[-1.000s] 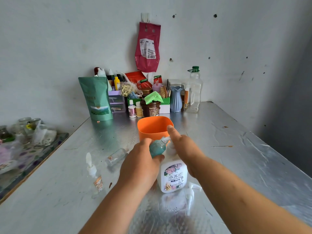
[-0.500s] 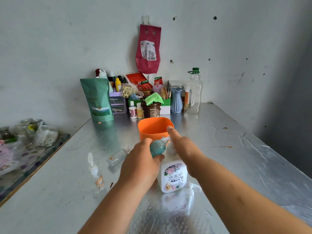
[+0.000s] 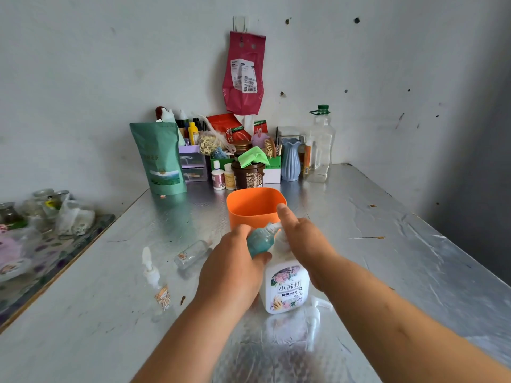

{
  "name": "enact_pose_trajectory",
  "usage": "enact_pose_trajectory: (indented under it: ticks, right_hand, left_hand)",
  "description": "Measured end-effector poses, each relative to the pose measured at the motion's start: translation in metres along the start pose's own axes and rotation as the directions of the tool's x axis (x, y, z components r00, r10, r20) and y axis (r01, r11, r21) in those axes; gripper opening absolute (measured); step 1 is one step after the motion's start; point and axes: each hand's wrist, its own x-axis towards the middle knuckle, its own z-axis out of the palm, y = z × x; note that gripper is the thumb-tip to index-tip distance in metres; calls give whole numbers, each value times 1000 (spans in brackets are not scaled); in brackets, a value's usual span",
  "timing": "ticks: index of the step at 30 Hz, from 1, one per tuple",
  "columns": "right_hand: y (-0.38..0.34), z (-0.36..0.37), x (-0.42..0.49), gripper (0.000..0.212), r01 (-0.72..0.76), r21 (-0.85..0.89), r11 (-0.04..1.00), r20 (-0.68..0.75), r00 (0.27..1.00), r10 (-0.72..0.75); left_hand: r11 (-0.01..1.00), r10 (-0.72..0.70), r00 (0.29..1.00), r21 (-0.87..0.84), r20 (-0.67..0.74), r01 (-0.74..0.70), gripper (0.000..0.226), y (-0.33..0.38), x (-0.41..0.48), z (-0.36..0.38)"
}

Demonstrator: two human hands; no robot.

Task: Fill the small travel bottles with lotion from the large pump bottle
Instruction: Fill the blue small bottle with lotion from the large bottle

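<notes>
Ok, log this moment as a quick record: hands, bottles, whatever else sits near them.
left hand: grips teal travel bottle, its mouth at the spout of the large pump bottle
right hand: on top of the large pump bottle, index finger straight
large pump bottle: upright on the table
orange cup: behind the hands
clear bottle: on its side, left of the hands
small pump bottle: upright, nearer left
loose pump: lying right of the large pump bottle

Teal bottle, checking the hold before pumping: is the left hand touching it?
Touching. In the head view the left hand wraps thumb and fingers around the teal bottle.
</notes>
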Motion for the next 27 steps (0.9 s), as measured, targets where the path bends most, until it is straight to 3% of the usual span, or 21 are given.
enact_pose_trajectory:
  ticks: [6,10,15,23,27]
  right_hand:
    - [-5,-2,-3,63,-8,-59,998,38,999,10]
    - [-5,-3,-3,79,-116,68,991,111,988,108]
    - [-5,-4,-3,75,-106,95,990,133,987,93]
    - [-4,-3,-3,75,-81,50,995,88,993,77]
    - [-3,-5,-2,66,-43,16,999,42,998,42]
  left_hand:
    - [1000,-13,1000,17,2,13,30,0,-1,0]
    - [999,-8,1000,35,-11,8,31,3,-2,-3]
    - [998,-2,1000,56,-16,3,31,6,-1,-5]
    - [1000,3,1000,26,-19,-3,29,4,0,-3]
    - [1000,1,1000,5,-17,-1,28,2,0,-1]
